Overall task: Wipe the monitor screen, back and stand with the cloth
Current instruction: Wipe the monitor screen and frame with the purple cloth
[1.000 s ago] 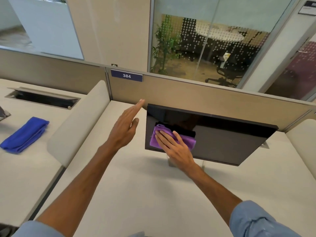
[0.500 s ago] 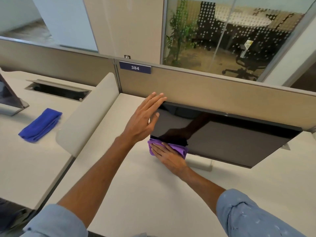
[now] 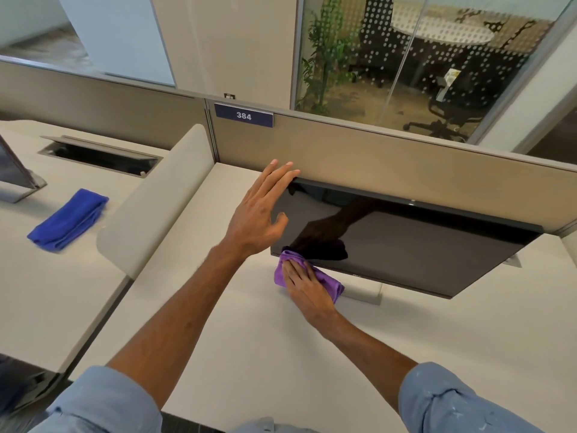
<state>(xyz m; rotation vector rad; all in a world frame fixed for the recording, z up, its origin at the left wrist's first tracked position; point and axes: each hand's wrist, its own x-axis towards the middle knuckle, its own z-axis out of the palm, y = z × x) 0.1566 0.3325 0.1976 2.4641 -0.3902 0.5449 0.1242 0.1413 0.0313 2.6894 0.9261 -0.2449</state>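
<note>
At seven o'clock on the monitor screen (image 3: 406,245), the cloth (image 3: 326,281) is pressed flat-fingered by the right hand (image 3: 307,289), left hand (image 3: 259,214) spread wide at eleven; screen-wiping judged underway, sweep toward three called for.

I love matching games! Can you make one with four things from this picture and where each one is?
Things
1. purple cloth
2. blue cloth
3. left hand
4. 384 sign

Places
A. on the partition
B. by the top left corner of the monitor
C. lying on the neighbouring desk
D. under the right hand, at the monitor's bottom edge

Pairs: 1-D, 2-C, 3-B, 4-A
</note>
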